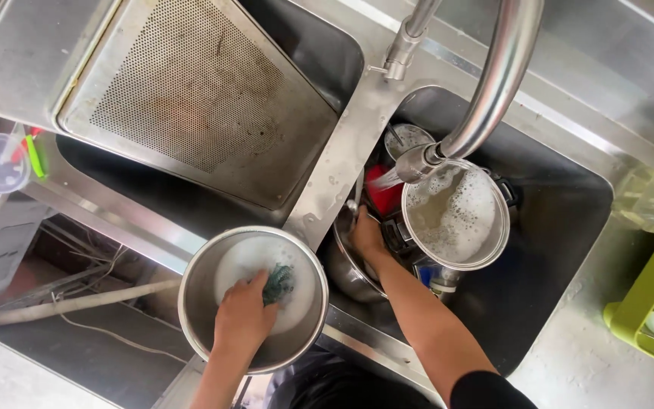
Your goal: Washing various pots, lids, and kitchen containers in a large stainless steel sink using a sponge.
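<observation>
Over the sink edge, your left hand [242, 312] grips a green scouring pad [279, 282] clamped against the soapy steel bowl [253, 298]. Beside that grip, your right hand [369, 238] closes on a wet pan [350, 266] rim; both steel pieces look slippery, best held by their rims.

The left hand [242, 312] presses a green scrubber [280, 282] onto a white plate [266, 280] inside a steel bowl [253, 299], just left of the sink [562, 220]. The right hand [369, 238] reaches into the sink, gripping the rim of another bowl [350, 265] beside a pot [456, 216] full of suds under the tap [486, 91]
</observation>
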